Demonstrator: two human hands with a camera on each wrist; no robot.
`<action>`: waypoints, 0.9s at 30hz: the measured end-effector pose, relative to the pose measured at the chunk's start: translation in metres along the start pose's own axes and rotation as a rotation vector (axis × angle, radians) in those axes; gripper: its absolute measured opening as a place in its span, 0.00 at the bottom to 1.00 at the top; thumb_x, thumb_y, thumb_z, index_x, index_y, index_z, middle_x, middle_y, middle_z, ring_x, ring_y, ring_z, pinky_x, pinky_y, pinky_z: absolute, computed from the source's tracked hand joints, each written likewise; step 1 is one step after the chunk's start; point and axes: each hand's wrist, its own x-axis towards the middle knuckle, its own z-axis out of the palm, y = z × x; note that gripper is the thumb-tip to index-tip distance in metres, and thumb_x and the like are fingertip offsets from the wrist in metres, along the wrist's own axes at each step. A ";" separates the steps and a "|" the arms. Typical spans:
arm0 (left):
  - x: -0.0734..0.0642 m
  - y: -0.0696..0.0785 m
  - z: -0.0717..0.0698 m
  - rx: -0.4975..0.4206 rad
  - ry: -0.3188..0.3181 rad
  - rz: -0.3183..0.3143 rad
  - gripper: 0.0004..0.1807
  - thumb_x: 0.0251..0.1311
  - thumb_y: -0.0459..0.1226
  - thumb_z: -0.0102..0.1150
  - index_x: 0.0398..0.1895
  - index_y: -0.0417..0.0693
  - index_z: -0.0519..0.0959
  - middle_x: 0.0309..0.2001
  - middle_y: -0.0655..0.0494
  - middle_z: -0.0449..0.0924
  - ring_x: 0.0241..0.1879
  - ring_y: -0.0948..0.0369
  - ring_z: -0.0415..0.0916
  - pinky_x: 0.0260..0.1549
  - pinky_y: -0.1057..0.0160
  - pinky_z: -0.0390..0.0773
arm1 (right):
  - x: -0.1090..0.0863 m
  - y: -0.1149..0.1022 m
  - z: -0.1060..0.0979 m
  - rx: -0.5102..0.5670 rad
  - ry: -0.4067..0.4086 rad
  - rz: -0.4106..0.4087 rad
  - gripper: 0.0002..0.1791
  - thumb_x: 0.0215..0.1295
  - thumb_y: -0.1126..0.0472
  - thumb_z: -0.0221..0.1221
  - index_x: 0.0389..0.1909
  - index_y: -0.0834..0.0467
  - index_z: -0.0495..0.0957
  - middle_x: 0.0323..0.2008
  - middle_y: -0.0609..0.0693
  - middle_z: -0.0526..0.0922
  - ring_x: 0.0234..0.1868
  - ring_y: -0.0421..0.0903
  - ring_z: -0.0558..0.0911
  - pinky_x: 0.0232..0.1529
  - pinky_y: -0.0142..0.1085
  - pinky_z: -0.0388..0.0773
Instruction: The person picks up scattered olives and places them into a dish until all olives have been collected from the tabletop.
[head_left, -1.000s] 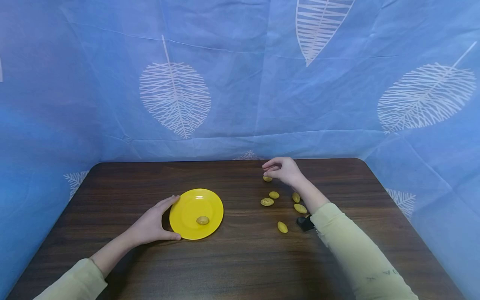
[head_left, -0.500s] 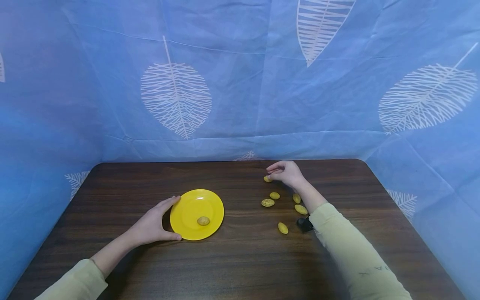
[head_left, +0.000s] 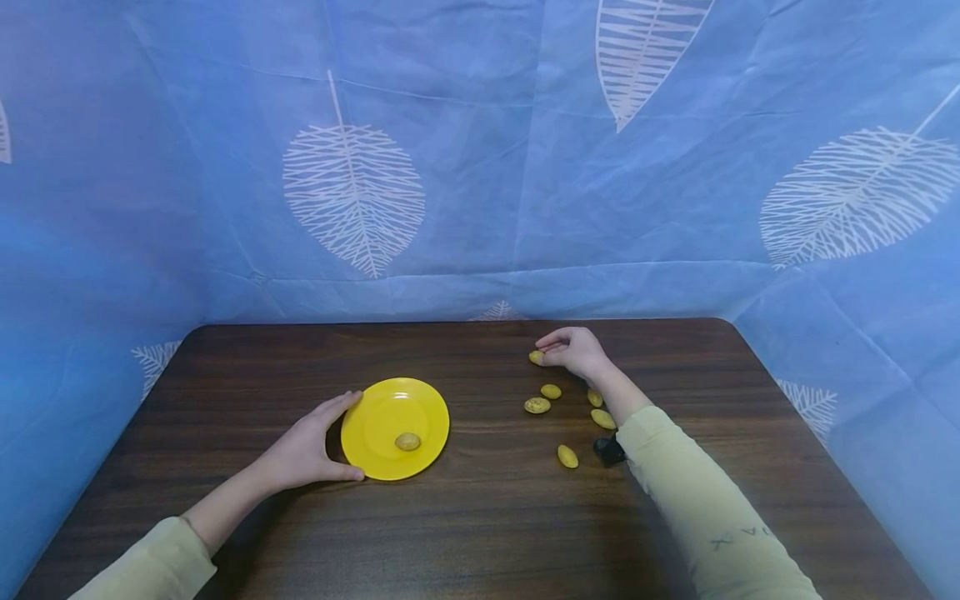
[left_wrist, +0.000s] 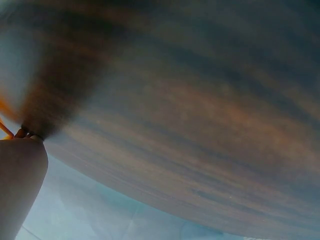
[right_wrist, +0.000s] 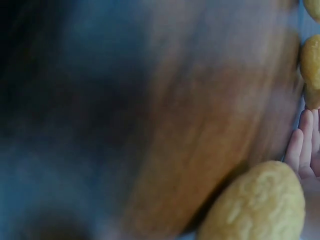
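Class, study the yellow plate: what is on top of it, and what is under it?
One yellowish oval piece sits on the yellow plate, in its near half; the left hand holds the plate's rim. Dark tabletop shows around it, but whatever lies directly beneath is covered.

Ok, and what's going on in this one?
A person in pale yellow sleeves is working at a dark wood-grain table. Their left hand holds the edge of a round glossy yellow plate, on which a small yellowish oval piece lies. Their right hand is at a second oval piece near the table's far edge; how firmly it is gripped is hard to tell. At least five other oval pieces lie loose on the table.
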 end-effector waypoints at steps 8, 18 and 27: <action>0.001 0.000 -0.001 0.000 -0.004 -0.003 0.63 0.46 0.50 0.86 0.80 0.34 0.61 0.79 0.28 0.62 0.76 0.29 0.62 0.68 0.27 0.72 | 0.000 0.000 0.000 -0.013 -0.004 -0.001 0.18 0.72 0.67 0.65 0.60 0.68 0.82 0.56 0.66 0.87 0.55 0.56 0.87 0.63 0.50 0.84; 0.001 0.001 -0.002 0.014 0.000 0.002 0.62 0.46 0.49 0.86 0.80 0.34 0.62 0.78 0.28 0.63 0.76 0.30 0.63 0.67 0.27 0.72 | 0.001 0.000 0.001 -0.037 -0.004 -0.009 0.17 0.73 0.67 0.65 0.58 0.69 0.83 0.54 0.64 0.88 0.53 0.56 0.88 0.62 0.49 0.84; 0.000 0.001 -0.001 0.004 0.001 0.005 0.62 0.46 0.50 0.86 0.80 0.33 0.62 0.78 0.28 0.63 0.76 0.29 0.63 0.67 0.27 0.72 | -0.002 -0.009 0.007 -0.050 0.004 -0.015 0.16 0.73 0.66 0.65 0.58 0.67 0.84 0.56 0.64 0.87 0.55 0.58 0.87 0.61 0.49 0.85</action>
